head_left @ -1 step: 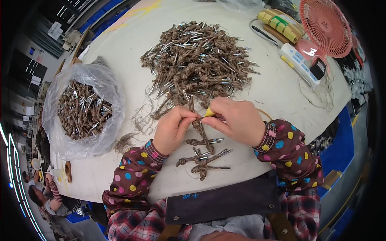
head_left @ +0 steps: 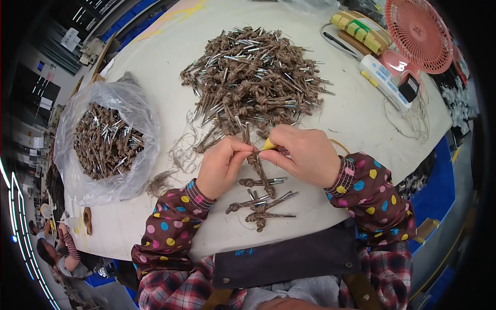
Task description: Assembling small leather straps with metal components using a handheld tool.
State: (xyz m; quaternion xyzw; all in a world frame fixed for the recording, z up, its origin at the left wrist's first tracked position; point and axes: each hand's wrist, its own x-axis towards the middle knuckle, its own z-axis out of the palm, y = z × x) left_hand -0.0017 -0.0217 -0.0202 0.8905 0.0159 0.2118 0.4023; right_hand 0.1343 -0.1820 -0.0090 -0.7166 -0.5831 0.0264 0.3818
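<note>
detail work on knotted brown cord point(head_left: 255, 162) seems midway, left hand point(head_left: 222, 161) pinching it, right hand point(head_left: 306, 155) gripping a yellow tool point(head_left: 268, 144), steadiness likely needed next.

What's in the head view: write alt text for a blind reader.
Left hand and right hand meet at a knotted brown cord, the right holding a yellow object; a heap of metal-tipped cords lies beyond, a clear bag of more at left.
</note>
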